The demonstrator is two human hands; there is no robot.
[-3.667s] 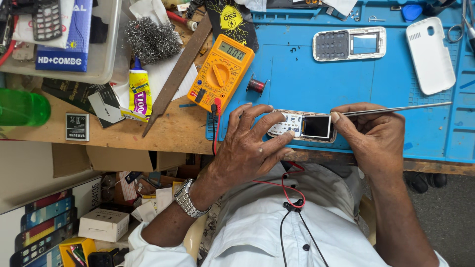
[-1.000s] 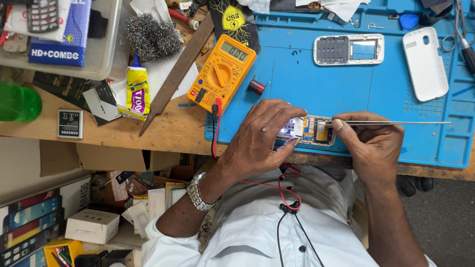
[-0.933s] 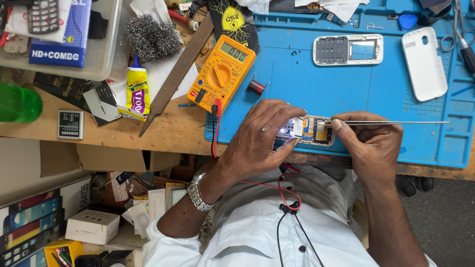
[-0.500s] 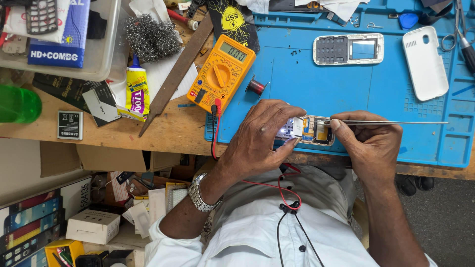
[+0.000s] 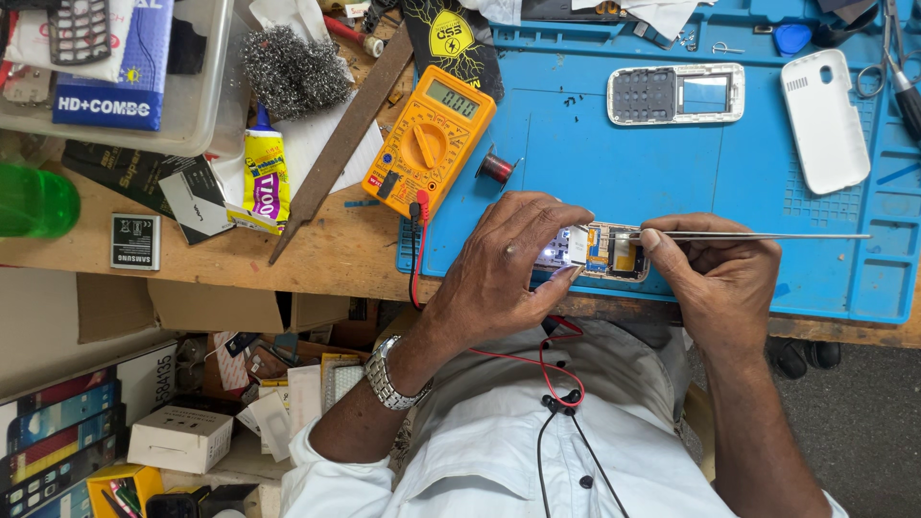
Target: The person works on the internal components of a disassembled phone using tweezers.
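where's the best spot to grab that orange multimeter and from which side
Grip the orange multimeter across its two long edges at mid-body, beside the dial, coming from above. It lies flat and tilted on the bench, face up. Avoid its lower end, where the red and black leads plug in.

A white button-up shirt (image 5: 537, 460) fills the lower centre of the frame — dark buttons down its front, sleeves rolled up above the elbows. A silver metal-link wristwatch (image 5: 389, 374) circles the wrist behind the left hand (image 5: 508, 269). The right hand (image 5: 720, 283) at centre right is bare — no rings or bands.
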